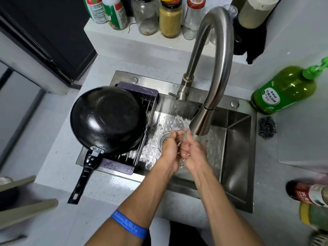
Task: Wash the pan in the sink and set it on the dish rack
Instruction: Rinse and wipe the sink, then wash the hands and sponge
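Observation:
The black pan (pixel 108 118) lies upside down on the dish rack (pixel 142 94), which spans the left end of the steel sink (pixel 236 157). Its black handle (pixel 83 176) sticks out toward me over the counter. Water drops cling to its base. My left hand (pixel 169 148) and my right hand (pixel 193 148) are pressed together under the running tap (pixel 211 73), above the drain. The right hand's fingers curl loosely against the left. A small greenish glint shows at the fingertips; I cannot tell whether it is an object. Neither hand touches the pan.
A green dish soap bottle (pixel 284 89) lies on the counter right of the sink, with a steel scourer (pixel 267 127) beside it. Jars and bottles (pixel 170 18) line the raised ledge behind the tap. More bottles (pixel 312 194) stand at the right edge.

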The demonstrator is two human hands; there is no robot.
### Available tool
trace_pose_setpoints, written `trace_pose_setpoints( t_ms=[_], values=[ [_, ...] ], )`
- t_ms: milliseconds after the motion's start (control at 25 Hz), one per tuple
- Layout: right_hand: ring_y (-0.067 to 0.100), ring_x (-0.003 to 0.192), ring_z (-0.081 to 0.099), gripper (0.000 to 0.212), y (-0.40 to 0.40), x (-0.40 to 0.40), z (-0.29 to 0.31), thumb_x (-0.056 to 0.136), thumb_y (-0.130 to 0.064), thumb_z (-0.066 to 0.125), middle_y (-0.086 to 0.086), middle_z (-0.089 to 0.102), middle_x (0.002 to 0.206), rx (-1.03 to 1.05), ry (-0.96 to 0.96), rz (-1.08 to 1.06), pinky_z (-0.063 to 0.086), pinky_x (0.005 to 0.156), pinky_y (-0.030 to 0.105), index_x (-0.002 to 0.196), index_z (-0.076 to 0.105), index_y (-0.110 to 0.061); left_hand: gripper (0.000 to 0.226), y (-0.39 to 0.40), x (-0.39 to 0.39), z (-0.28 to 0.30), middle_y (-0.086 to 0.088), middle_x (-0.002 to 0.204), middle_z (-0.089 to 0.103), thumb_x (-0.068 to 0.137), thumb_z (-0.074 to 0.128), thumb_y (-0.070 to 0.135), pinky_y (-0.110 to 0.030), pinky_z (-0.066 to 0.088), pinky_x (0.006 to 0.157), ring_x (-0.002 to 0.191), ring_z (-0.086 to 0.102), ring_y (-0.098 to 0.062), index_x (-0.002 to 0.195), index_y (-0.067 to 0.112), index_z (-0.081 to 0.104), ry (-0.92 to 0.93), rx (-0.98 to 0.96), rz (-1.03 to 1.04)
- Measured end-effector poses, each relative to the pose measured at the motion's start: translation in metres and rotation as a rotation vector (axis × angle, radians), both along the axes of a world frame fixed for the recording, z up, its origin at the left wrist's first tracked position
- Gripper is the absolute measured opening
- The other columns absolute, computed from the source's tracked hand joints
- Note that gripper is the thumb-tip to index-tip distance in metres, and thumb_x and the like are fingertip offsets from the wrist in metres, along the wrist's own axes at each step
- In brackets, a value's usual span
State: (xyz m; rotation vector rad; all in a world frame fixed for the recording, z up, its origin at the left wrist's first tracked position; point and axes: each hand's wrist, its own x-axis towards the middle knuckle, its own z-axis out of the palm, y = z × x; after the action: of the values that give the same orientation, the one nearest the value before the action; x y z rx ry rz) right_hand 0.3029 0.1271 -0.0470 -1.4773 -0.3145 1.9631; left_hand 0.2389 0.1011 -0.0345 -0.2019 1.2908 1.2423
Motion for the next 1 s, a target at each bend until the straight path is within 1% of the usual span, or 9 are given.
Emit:
trace_pose_setpoints(
  t_ms=[160,240,360,440,520,640,760,880,1000],
  values=[
    [0.009,0.031,0.032,0.026,0.009,-0.002,0.003,0.098,-0.013,0.049,0.003,0.043,0.053,0.023,-0.266,0.007,0.021,0.034,0.019,0.075,0.059,-0.008,0.027,-0.007,0.002,0.003,-0.002,0.084,0.070,0.102,0.042,0.024,-0.023,0.048,0.055,0.069,0.061,-0.012,0.096,0.018,0.068,0.058,0.018,-0.136],
    [0.012,0.038,0.042,0.035,0.011,0.006,0.002,0.100,-0.025,0.044,0.001,0.050,0.051,-0.036,-0.182,-0.013,0.031,0.038,0.021,0.068,0.055,-0.014,0.020,-0.013,0.006,0.002,-0.001,0.092,0.071,0.099,0.049,0.021,-0.024,0.050,0.065,0.078,0.063,-0.012,0.104,0.020,0.068,0.069,0.059,-0.210],
    [0.023,0.077,0.066,0.045,0.009,0.025,0.003,0.106,-0.036,0.034,0.008,0.070,0.082,0.033,-0.116,0.183,0.051,0.069,0.033,0.088,0.067,-0.011,0.023,-0.027,0.010,-0.007,-0.003,0.109,0.071,0.089,0.065,0.012,-0.033,0.056,0.083,0.098,0.068,-0.016,0.112,0.017,0.066,0.102,0.116,-0.299],
    [0.023,0.087,0.066,0.049,0.009,0.038,0.007,0.108,-0.043,0.030,0.006,0.071,0.089,0.186,-0.421,0.483,0.051,0.073,0.033,0.093,0.067,-0.016,0.017,-0.034,0.003,-0.010,-0.005,0.102,0.072,0.087,0.067,0.008,-0.027,0.056,0.074,0.086,0.069,-0.014,0.102,0.015,0.070,0.196,0.091,-0.278],
    [0.024,0.087,0.069,0.047,0.013,0.052,0.006,0.105,-0.049,0.038,0.006,0.073,0.089,0.244,-0.611,0.492,0.057,0.073,0.035,0.089,0.070,-0.018,0.009,-0.039,-0.007,-0.011,0.001,0.080,0.071,0.090,0.065,0.021,-0.025,0.051,0.063,0.065,0.063,-0.009,0.085,0.019,0.072,0.228,0.056,-0.242],
    [0.030,0.098,0.071,0.032,0.023,0.070,0.001,0.096,-0.042,0.062,0.012,0.072,0.108,0.054,-0.443,0.244,0.062,0.080,0.047,0.105,0.069,-0.012,0.024,-0.035,-0.018,-0.018,-0.006,0.084,0.071,0.099,0.051,0.024,-0.030,0.056,0.062,0.067,0.067,-0.013,0.097,0.009,0.069,0.076,-0.010,-0.179],
    [0.025,0.091,0.068,0.021,0.010,0.049,0.000,0.091,-0.012,0.070,0.010,0.072,0.113,-0.052,-0.224,0.059,0.059,0.064,0.034,0.110,0.063,-0.017,0.027,-0.010,-0.009,-0.028,-0.017,0.092,0.068,0.103,0.038,0.011,-0.023,0.048,0.042,0.063,0.057,-0.019,0.112,0.005,0.062,-0.040,-0.044,-0.075],
    [0.020,0.083,0.066,0.007,0.000,0.019,-0.008,0.099,-0.010,0.059,0.006,0.069,0.100,0.210,-0.485,0.130,0.053,0.060,0.023,0.106,0.057,-0.012,0.017,0.016,0.014,-0.038,-0.011,0.081,0.067,0.099,0.046,0.007,-0.028,0.049,0.048,0.058,0.059,-0.021,0.102,0.005,0.062,0.188,-0.133,-0.137],
    [0.025,0.083,0.065,0.009,0.012,0.013,-0.028,0.101,-0.008,0.046,0.001,0.063,0.090,0.375,-0.699,0.177,0.046,0.061,0.025,0.102,0.052,-0.016,0.025,0.021,0.027,-0.041,-0.007,0.073,0.064,0.101,0.041,0.011,-0.026,0.043,0.044,0.051,0.054,-0.016,0.089,0.011,0.064,0.343,-0.130,-0.280]
  ],
)
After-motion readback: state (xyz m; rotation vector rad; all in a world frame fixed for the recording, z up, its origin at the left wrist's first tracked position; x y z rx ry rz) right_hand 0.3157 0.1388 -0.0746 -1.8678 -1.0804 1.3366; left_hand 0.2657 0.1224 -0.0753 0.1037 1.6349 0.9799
